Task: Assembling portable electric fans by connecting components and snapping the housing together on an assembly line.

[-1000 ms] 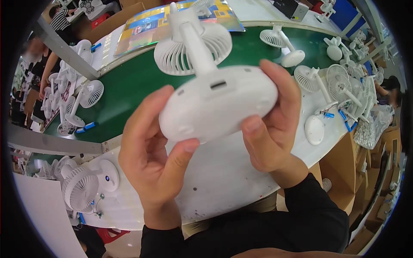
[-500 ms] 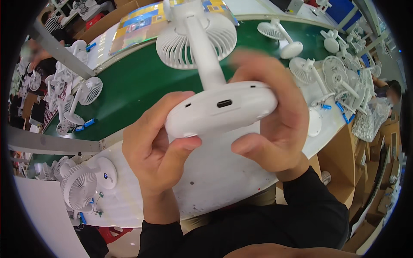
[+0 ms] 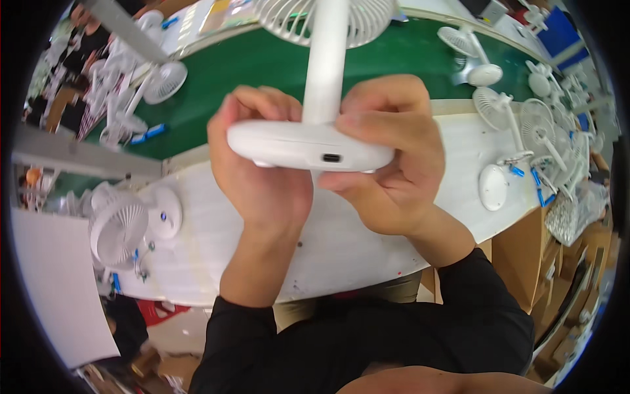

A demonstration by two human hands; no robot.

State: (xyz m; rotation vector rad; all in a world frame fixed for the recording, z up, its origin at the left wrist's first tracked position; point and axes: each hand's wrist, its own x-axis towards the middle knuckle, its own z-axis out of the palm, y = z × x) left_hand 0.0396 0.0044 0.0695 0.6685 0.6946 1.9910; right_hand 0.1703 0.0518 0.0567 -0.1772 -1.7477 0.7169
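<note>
Both my hands hold a white desk fan [image 3: 325, 79] by its round base, raised above the white tabletop. The base's edge faces me and shows a dark port slot. My left hand [image 3: 262, 177] cups the base at its left end, fingers curled behind it. My right hand [image 3: 397, 151] pinches the right end, thumb below and fingers on top near the stem. The stem points away from me, and the fan's slatted cage runs partly out of the top of the picture.
A white fan [image 3: 121, 226] stands at the table's left with a small wired part beside it. On the right lie a white round base [image 3: 493, 187], blue cylinders [image 3: 545, 197] and several fans. Behind runs a green conveyor belt [image 3: 243, 62]. Cardboard boxes [image 3: 518, 256] stand at the lower right.
The fan's base has levelled out and moved slightly left. My right fingers have come down onto its top, and my left thumb has left its underside. The whole view has shifted.
</note>
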